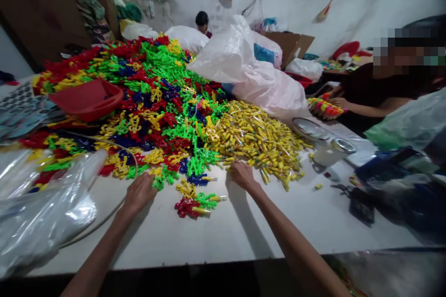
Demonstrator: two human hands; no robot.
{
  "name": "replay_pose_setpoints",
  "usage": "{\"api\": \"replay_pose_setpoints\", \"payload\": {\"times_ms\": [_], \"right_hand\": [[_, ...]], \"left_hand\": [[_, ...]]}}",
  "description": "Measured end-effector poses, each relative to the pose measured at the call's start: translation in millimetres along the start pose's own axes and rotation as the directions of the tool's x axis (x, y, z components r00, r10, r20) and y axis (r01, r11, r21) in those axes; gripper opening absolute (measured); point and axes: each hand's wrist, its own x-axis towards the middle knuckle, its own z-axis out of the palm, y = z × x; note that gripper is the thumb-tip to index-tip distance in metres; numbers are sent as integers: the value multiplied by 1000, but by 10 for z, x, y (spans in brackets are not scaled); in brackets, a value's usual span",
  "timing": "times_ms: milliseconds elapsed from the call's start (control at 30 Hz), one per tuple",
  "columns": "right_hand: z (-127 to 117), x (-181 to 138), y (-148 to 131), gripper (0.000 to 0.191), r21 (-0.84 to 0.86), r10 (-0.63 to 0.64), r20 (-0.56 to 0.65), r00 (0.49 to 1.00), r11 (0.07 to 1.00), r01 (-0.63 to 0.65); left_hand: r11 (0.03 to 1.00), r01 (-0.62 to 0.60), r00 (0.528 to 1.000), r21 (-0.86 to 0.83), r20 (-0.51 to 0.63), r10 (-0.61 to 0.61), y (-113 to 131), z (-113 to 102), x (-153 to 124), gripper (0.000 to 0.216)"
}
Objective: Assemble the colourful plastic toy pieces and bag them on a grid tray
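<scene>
My left hand (141, 191) is closed at the front edge of a big heap of plastic toy pieces (149, 88) in red, green, yellow and blue. Its fingertips are on a bright green plastic piece (164, 177). My right hand (243, 175) has its fingers curled together at the near edge of a pile of small yellow tubes (258, 137); what they hold is hidden. Between the hands lie small sets, each a coloured piece beside a yellow tube: a red piece (186, 208), a green piece (205, 200) and a blue piece (197, 179).
A red scoop (88, 100) rests on the heap. Clear plastic bags (52, 213) and a thin hose lie at left. White sacks (265, 83) stand behind the tubes. A lidded jar (331, 152) and black scissors-like tool are at right. A co-worker (376, 88) sits at right, another person behind.
</scene>
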Motion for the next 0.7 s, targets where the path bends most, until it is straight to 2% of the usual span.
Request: {"api": "replay_pose_setpoints", "payload": {"times_ms": [67, 100, 133, 167, 200, 233, 267, 300, 333, 400, 500, 600, 700], "right_hand": [[6, -154, -53, 9, 151, -34, 14, 999, 988, 31], [12, -251, -115, 9, 301, -60, 24, 998, 952, 50], [22, -356, -203, 11, 484, -89, 37, 995, 873, 60], [34, -466, -315, 15, 666, -122, 52, 991, 744, 57], [49, -576, -446, 19, 810, -157, 70, 985, 586, 36], [64, -679, -586, 23, 898, -188, 90, 978, 439, 1], [78, -770, -726, 26, 947, -211, 113, 971, 319, -41], [91, -845, -856, 28, 970, -223, 134, 966, 230, -82], [100, -901, -967, 30, 977, -224, 153, 963, 178, -114], [110, -965, -1113, 30, 978, -202, 179, 963, 147, -151], [109, -989, -1153, 30, 976, -158, 167, 973, 166, -141], [108, -996, -1096, 30, 980, -181, 142, 973, 165, -112], [120, -1003, -1048, 30, 985, -223, 138, 965, 132, -110]], "left_hand": [[977, 100, 995, -187, 37, -95, 20, -50, -53, 5], [925, 164, 986, -344, 58, -154, 41, -74, -84, 6], [813, 225, 974, -537, 94, -208, 75, -98, -120, 11], [628, 267, 960, -731, 144, -241, 124, -120, -162, 17], [384, 290, 946, -877, 203, -251, 190, -139, -211, 23], [129, 295, 937, -947, 260, -232, 271, -154, -263, 30], [-92, 294, 934, -951, 306, -185, 361, -165, -316, 35], [-253, 296, 933, -921, 336, -131, 455, -170, -367, 39], [-361, 306, 928, -881, 361, -92, 544, -170, -412, 37], [-487, 328, 908, -809, 412, -72, 692, -159, -477, 24], [-606, 317, 853, -730, 499, -154, 804, -131, -520, 12], [-614, 328, 838, -718, 521, -161, 836, -103, -545, 12], [-593, 376, 855, -712, 514, -75, 857, -72, -587, 11]]}}
